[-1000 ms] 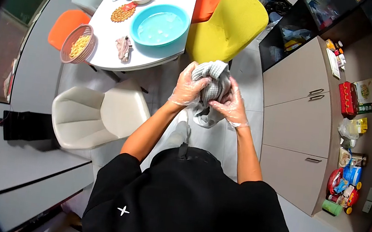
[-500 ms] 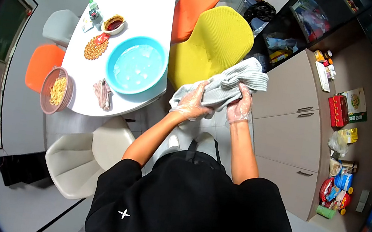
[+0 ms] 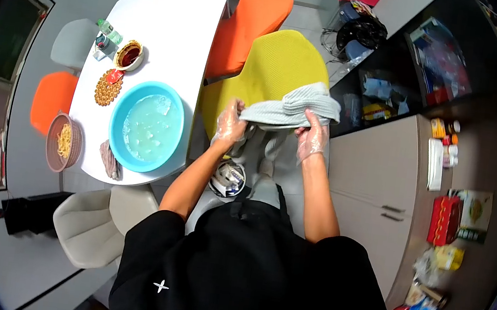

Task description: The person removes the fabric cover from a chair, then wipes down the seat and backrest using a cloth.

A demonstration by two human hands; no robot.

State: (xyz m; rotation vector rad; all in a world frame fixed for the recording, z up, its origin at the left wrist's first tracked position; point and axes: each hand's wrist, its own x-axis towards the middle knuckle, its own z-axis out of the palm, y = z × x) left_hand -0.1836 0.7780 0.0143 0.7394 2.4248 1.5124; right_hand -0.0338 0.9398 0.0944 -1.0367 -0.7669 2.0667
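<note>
A light grey ribbed knit garment (image 3: pixel 295 108) stretches bunched between my two hands, in front of the yellow chair (image 3: pixel 289 60). Clear plastic gloves cover both hands. My left hand (image 3: pixel 230 124) is closed on the garment's left end. At the right, my right hand (image 3: pixel 312 137) grips its lower edge, with the thumb on top of the folds. The bulk of the cloth droops over beyond the right fingers. What kind of garment it is I cannot tell.
Left of me, a white table (image 3: pixel 182 14) carries a blue basin (image 3: pixel 115 131) of cloudy water, a crumpled cloth (image 3: pixel 109 160), a stained bowl (image 3: pixel 129 56) and bottles. A pink basket (image 3: pixel 53 157) stands at its edge. A bin (image 3: pixel 228 178) is near my feet; cabinets (image 3: pixel 376 165) line the right.
The garment has been drawn out straighter between my hands, and my left hand has moved left to its end. My view has shifted, bringing the bin into sight.
</note>
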